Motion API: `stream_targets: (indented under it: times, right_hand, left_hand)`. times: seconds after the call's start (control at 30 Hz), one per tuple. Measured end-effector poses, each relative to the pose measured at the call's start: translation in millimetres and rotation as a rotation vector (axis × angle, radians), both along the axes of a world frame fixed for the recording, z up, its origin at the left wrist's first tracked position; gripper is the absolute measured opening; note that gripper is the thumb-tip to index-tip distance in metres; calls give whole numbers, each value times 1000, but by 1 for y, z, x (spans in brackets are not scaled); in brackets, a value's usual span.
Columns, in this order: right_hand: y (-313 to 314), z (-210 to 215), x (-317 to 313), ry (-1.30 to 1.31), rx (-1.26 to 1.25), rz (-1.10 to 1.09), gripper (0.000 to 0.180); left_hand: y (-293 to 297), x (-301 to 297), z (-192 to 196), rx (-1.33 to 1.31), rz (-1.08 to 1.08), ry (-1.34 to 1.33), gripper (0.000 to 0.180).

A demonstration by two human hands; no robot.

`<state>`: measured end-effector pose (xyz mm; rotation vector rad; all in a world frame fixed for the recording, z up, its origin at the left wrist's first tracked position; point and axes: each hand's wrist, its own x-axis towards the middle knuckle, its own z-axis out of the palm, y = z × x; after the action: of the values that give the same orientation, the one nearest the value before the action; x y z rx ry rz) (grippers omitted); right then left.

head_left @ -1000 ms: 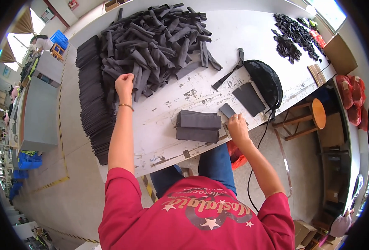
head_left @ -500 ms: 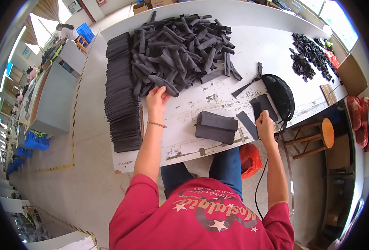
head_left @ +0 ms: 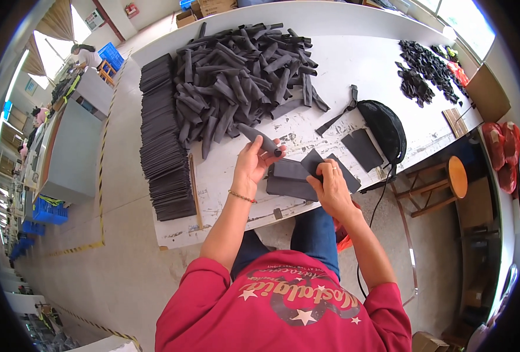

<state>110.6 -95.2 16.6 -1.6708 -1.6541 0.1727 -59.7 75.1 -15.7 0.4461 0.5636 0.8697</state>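
My left hand is raised over the near part of the table, its fingers closed on a rolled dark fabric tube. To its right, my right hand pinches a flat dark rectangular piece, which tilts up from the fingertips. Just below and between the hands lies a stack of folded dark fabric pieces, partly covered by the right hand. Another flat strip shows beyond the right fingers. A large heap of similar rolled tubes lies farther off.
A long row of tightly stacked dark panels lines the table's left edge. On the right are flat dark pieces, a black waist bag with a strap, and small black parts. A wooden stool stands beside the table.
My left hand has drawn a rolled tube off the heap, moving right and nearer. My right hand has moved left with a flat piece from beside the bag. The view has shifted slightly.
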Motion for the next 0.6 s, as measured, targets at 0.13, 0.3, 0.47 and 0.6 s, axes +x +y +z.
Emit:
stream_targets:
  times: [0.13,0.3,0.47,0.6]
  right_hand:
    - [-2,-2,6,-164,81,-6,26]
    - [-9,-3,5,175,-103,-5,39]
    - [-14,0,2,200,-97,-36,60]
    - [-14,7,-1,87,-12,34,58]
  left_hand:
    - [-12,4,6,84,-111,-32,25]
    - [-14,9,2,94,-116,13,19]
    - [-16,13,6,18,-40,48,23]
    - [-19,12,12,-8,-23,29,25]
